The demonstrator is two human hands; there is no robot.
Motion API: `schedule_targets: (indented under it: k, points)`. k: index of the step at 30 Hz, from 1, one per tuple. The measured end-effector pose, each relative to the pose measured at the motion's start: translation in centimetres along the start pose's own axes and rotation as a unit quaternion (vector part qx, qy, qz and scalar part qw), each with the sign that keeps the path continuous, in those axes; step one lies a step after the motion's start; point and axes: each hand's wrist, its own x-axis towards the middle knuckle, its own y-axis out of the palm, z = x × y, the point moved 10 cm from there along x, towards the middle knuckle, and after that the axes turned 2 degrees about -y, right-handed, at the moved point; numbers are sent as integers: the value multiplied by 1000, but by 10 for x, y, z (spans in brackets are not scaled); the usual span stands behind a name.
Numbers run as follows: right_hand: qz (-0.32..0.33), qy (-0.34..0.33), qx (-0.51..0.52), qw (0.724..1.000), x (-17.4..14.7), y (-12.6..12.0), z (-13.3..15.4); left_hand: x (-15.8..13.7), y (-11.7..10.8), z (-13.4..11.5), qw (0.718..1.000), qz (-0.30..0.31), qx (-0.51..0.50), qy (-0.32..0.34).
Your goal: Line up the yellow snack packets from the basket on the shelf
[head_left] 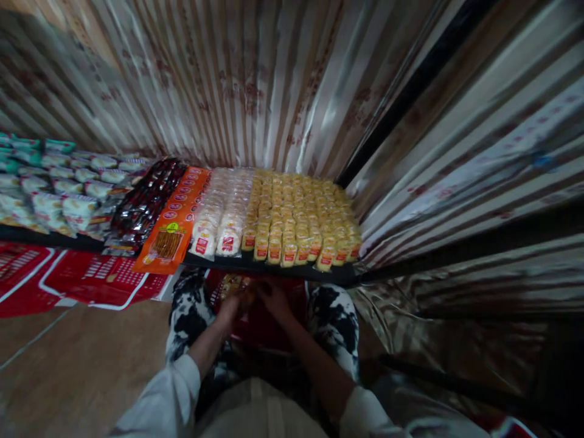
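Below the shelf edge, between my knees, is a red bag [269, 331] with pale print. Yellowish small packs [232, 285] show in its shadowed upper left part. My left hand [232, 306] is at the bag, its fingers closed round something small and orange-brown that is too dark to name. Close on its right is my right hand [272, 298], fingers bent inward toward the same spot. Whatever lies between the fingertips is blurred. Just above both hands, rows of yellow wrapped snacks [296, 219] with red labels stand on the black shelf [274, 267].
White-wrapped packs [230, 231], an orange snack packet [166, 240] and dark shiny packets [146, 201] line the shelf leftward. Beyond them are white and green packs [64, 182]. Red bags [100, 277] hang below. A striped curtain [255, 79] closes the back and right, with dark frame bars.
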Motion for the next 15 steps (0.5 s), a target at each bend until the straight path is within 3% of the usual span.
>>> schedule_targets:
  k: [5,9,15]
  points:
    - [72,12,115,991,-12,4,24,-24,-7,-25,999,31,-26,-33]
    - [65,83,245,964,-23,4,22,-42,-2,-47,996,69,-49,-4]
    - [65,125,365,920,-37,16,32,-52,-7,-71,995,2,-14,103]
